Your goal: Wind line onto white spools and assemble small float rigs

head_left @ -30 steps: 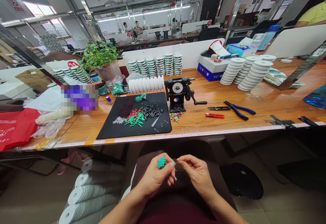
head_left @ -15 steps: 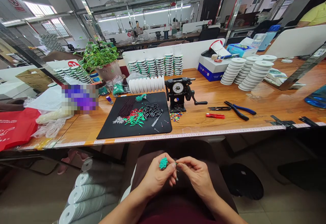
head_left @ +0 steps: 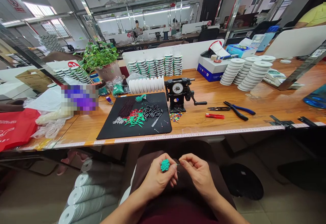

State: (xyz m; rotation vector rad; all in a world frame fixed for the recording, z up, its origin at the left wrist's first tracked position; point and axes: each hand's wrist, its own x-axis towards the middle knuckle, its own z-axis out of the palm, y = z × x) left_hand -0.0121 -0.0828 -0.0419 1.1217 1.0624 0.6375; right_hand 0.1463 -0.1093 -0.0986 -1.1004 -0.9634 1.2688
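Both hands are over my lap, below the table's front edge. My left hand (head_left: 159, 177) is closed around a small teal bundle of round-headed pins (head_left: 165, 165) that sticks up between thumb and fingers. My right hand (head_left: 197, 173) pinches something thin and small at its fingertips, just right of the bundle; I cannot make out what. The two hands' fingertips are a short gap apart. On the table ahead lies a black mat (head_left: 134, 116) with piles of green, red, black and silver small parts.
A black hand-crank winder (head_left: 178, 93) stands right of the mat. Pliers (head_left: 239, 110), snips and a red tool lie on the wooden table (head_left: 229, 122). Stacks of white spools (head_left: 248, 71) stand at the back. White rolls (head_left: 86, 193) sit low at my left. A potted plant (head_left: 100, 59) is far left.
The hands drew together half a second ago, then parted slightly. The teal bundle has turned so its round heads face up more.
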